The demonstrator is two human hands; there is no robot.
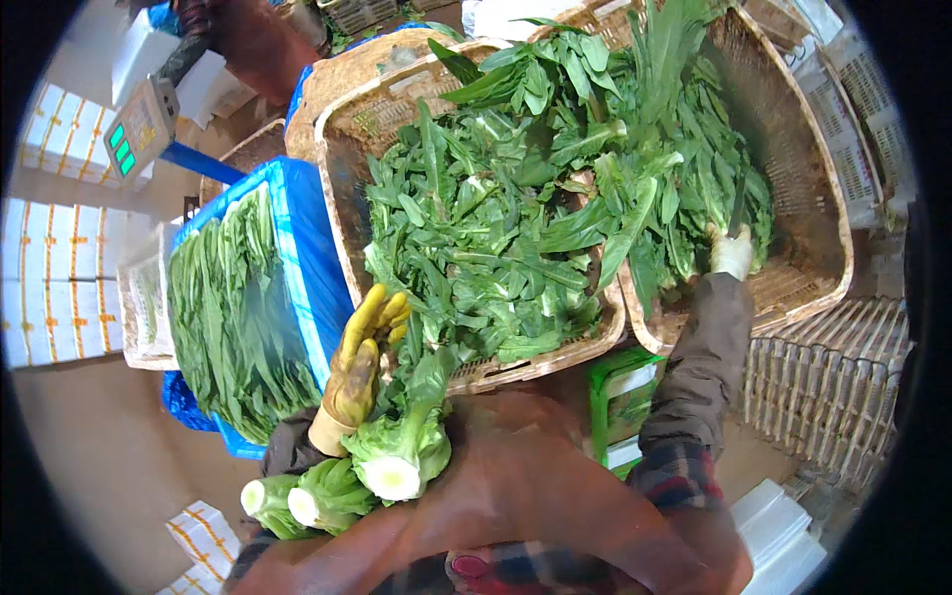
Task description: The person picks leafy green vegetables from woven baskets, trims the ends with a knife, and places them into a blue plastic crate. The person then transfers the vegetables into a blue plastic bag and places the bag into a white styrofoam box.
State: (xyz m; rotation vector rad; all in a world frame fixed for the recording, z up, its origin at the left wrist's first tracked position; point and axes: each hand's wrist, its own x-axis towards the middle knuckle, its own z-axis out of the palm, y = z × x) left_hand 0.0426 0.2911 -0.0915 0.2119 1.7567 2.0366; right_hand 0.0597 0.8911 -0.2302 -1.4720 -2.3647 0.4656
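Observation:
My left hand (pixel 368 349), in a stained yellow glove, is raised with its fingers apart beside the near left corner of a plastic crate (pixel 513 375) of loose green leaves (pixel 483 223). Several cut heads of leafy greens (pixel 394 476) rest against my left forearm and chest, pale stem ends facing me. My right hand (pixel 731 251), in a white glove, reaches into the right crate (pixel 837 216) and touches the stem end of leafy greens (pixel 699 178) there. A dark, thin blade-like shape stands by its thumb; whether my fingers are closed on a stem cannot be told.
On the left, a blue-lined box (pixel 297 275) holds long greens laid side by side. A scale display (pixel 141 134) stands behind it, near another person (pixel 260 44). White boxes (pixel 63 275) are stacked far left. A slatted crate (pixel 825 387) lies at right.

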